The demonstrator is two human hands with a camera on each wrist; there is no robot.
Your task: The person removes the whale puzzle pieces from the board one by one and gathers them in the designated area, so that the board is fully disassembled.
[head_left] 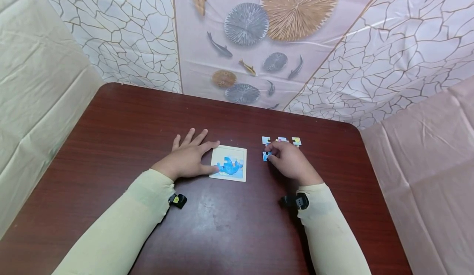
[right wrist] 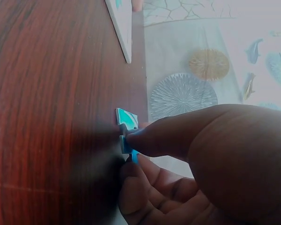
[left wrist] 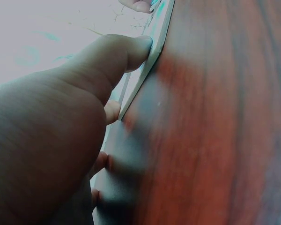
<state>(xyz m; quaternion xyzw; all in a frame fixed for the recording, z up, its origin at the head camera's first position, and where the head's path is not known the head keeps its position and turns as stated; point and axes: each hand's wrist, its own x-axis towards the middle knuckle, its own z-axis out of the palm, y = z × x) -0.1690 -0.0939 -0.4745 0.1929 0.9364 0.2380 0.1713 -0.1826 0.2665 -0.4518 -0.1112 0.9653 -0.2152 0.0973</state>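
A square puzzle board (head_left: 228,178) with a pale frame lies on the table, with a partly assembled blue picture (head_left: 230,166) inside it. My left hand (head_left: 189,159) rests at its left side, fingers spread, the thumb on the lower-left part and the index finger at the upper-left corner. In the left wrist view, the thumb (left wrist: 138,51) presses on the board's edge. To the right of the board, my right hand (head_left: 289,159) pinches a blue puzzle piece (head_left: 264,156) between thumb and fingers. The right wrist view shows this piece (right wrist: 126,117) close to the tabletop, partly hidden by the thumb.
Several loose puzzle pieces lie just beyond my right hand, among them a light blue piece (head_left: 266,140) and a yellowish piece (head_left: 296,140); the hand partly covers the group. The dark red table (head_left: 222,229) ends at a patterned cloth (head_left: 242,61) behind.
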